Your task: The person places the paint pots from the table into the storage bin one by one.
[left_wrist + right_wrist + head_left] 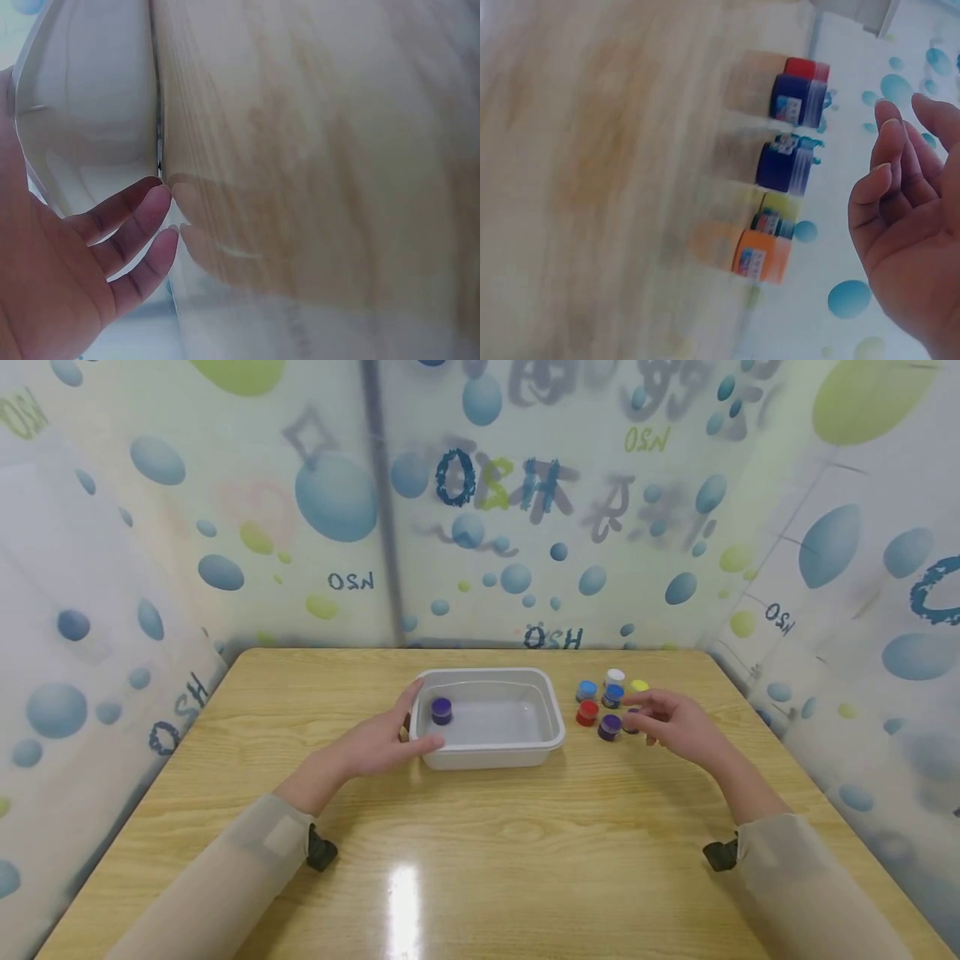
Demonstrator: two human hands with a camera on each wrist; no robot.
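Observation:
My left hand [367, 743] holds the left end of a white tray [495, 759], thumb on its front rim; in the left wrist view its bent fingers [142, 225] rest against the tray's side [97, 97]. A purple-lidded jar [442, 711] stands inside at the left. Nothing is held in my right hand [678, 727], raised beside small jars with its fingers loosely bent. Among them are a purple [610, 727], a red [587, 712], a blue [612, 696] and a yellow jar [639, 687]. The right wrist view shows an orange jar [757, 255], hidden in the head view.
A light blue jar [587, 692] and a white jar [615, 677] stand at the back of the group. The wooden table [480, 835] meets a patterned curtain [300, 610] at its back edge, with more curtain on both sides.

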